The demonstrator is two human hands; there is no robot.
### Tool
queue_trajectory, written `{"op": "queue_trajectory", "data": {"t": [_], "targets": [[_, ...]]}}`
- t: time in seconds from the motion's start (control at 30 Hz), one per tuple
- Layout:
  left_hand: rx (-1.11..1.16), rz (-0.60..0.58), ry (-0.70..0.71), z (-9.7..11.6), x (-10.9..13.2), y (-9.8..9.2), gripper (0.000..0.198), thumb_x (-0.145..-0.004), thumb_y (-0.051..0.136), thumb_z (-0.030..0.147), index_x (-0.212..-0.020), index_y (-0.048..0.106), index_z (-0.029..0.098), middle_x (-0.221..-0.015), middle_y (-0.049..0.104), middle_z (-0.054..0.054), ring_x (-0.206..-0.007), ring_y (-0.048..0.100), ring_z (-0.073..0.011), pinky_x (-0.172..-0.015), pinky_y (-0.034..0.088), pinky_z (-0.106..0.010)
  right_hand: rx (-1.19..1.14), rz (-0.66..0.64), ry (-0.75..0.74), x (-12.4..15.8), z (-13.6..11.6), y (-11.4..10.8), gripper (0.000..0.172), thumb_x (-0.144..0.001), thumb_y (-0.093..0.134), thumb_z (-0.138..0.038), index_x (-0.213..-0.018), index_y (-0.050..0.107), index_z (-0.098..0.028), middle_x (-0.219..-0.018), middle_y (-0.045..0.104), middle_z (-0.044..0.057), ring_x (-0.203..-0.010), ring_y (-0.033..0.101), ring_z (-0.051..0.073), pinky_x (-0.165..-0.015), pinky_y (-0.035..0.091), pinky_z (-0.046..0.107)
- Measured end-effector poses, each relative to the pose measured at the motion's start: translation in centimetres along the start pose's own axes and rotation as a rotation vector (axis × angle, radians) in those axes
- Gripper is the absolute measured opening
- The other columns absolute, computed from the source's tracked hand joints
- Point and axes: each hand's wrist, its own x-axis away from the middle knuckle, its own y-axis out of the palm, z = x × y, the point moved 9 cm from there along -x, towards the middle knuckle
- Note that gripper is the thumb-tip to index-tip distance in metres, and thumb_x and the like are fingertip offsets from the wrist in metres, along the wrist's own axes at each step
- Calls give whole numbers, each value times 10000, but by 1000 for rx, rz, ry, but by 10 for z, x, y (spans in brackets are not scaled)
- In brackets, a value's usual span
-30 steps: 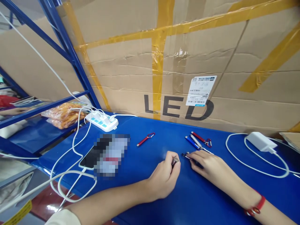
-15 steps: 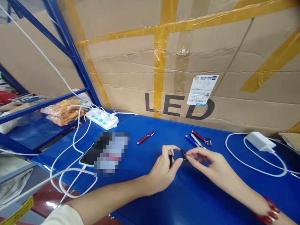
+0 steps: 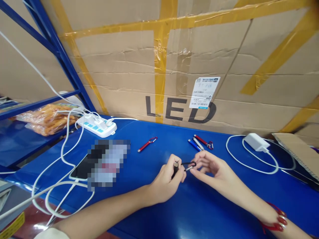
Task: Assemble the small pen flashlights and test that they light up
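Observation:
My left hand (image 3: pixel 165 182) is closed around a small black penlight (image 3: pixel 175 168), its round end showing above the curled fingers. From that hand a black carabiner clip (image 3: pixel 191 163) sticks out to the right. My right hand (image 3: pixel 216 169) pinches the clip's far end between thumb and fingertips. Whether clip and penlight are joined is hidden by the left fingers. Beyond the left hand lies a red penlight (image 3: pixel 146 145) with its own clip. Past the right hand, a blue penlight (image 3: pixel 194 144), a silver one (image 3: pixel 198 143) and another red one (image 3: pixel 201 139) lie close together.
On the blue table (image 3: pixel 154 219), a charging phone (image 3: pixel 81 167) lies at left, partly pixelated. Behind it stands a white power strip (image 3: pixel 97 126) with tangled cables. A white charger (image 3: pixel 257 142) with a looped cable is at right. A big cardboard box (image 3: pixel 124 76) forms the back.
The view has shifted slightly right. The clip now points out from my left hand, where it was between my right fingertips with a gap to the left hand. My hands are closer together.

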Motion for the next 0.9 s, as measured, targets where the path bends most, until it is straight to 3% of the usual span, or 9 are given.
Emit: {"op": "queue_trajectory", "data": {"t": [0.17, 0.27, 0.37, 0.5, 0.63, 0.9], "targets": [[-27, -115, 27, -2, 3, 10, 138, -915, 326, 220, -788, 273, 223, -601, 339, 82, -506, 279, -85, -499, 255, -220, 274, -66, -157, 15, -12, 5, 248, -876, 523, -279, -1122, 527, -246, -983, 613, 40, -806, 616, 136, -690, 528, 249], [-68, -124, 43, -2, 4, 12, 137, -917, 326, 220, -789, 276, 221, -612, 334, 78, -513, 277, -85, -502, 248, -222, 488, -127, -292, 25, -20, 13, 274, -914, 456, -254, -1171, 550, -260, -1002, 595, 42, -876, 607, 156, -775, 520, 285], [-69, -110, 32, -4, 3, 13, 127, -919, 326, 212, -802, 276, 222, -600, 303, 87, -503, 278, -82, -498, 250, -217, 671, -102, -347, 29, -18, 17, 322, -933, 403, -262, -1233, 515, -224, -1001, 601, 68, -869, 623, 189, -748, 540, 318], [-144, -111, 31, -5, 2, 14, 117, -911, 348, 189, -815, 290, 219, -619, 316, 82, -508, 299, -79, -507, 263, -214, 807, -105, -358, 32, -9, 23, 340, -948, 342, -261, -1205, 535, -150, -972, 630, 103, -871, 642, 231, -735, 555, 367], [-201, -122, 60, -1, 3, 14, 111, -906, 356, 175, -819, 302, 217, -640, 342, 73, -523, 323, -80, -525, 278, -218, 786, -141, -332, 34, -5, 25, 302, -944, 354, -273, -1075, 595, -147, -852, 645, 75, -779, 657, 214, -684, 562, 329], [-135, -167, 11, -8, 6, 18, 134, -919, 344, 209, -805, 276, 226, -609, 307, 86, -484, 290, -75, -487, 251, -221, 840, -4, -496, 39, -24, 23, 325, -955, 320, -243, -982, 614, -107, -755, 632, 81, -658, 622, 179, -588, 519, 284]]}}
